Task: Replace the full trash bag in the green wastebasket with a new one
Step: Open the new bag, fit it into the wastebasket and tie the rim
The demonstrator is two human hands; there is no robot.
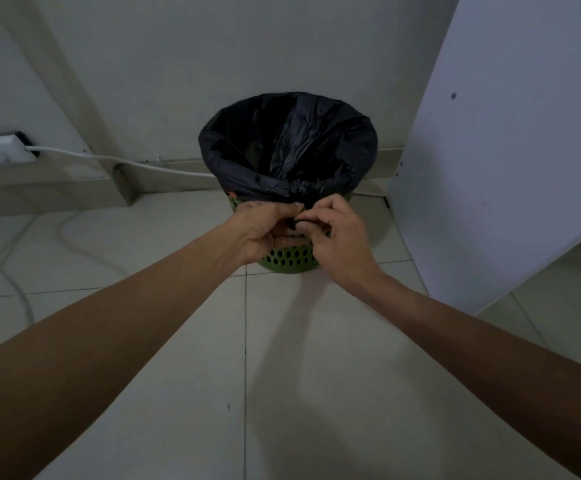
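A green perforated wastebasket [289, 259] stands on the tiled floor against the wall. A black trash bag [282, 143] lines it, its top folded over the rim and its mouth open. Both hands meet at the near side of the rim. My left hand [265, 230] grips the gathered bag edge just under the rim. My right hand [334, 233] pinches a small twisted bunch of the black plastic between thumb and fingers. The basket's upper front is hidden behind my hands.
A white panel [503, 150] leans close to the right of the basket. A white power strip [2, 148] sits on a ledge at the left, with its cable [116, 159] running along the wall and more cords looping over the floor at left.
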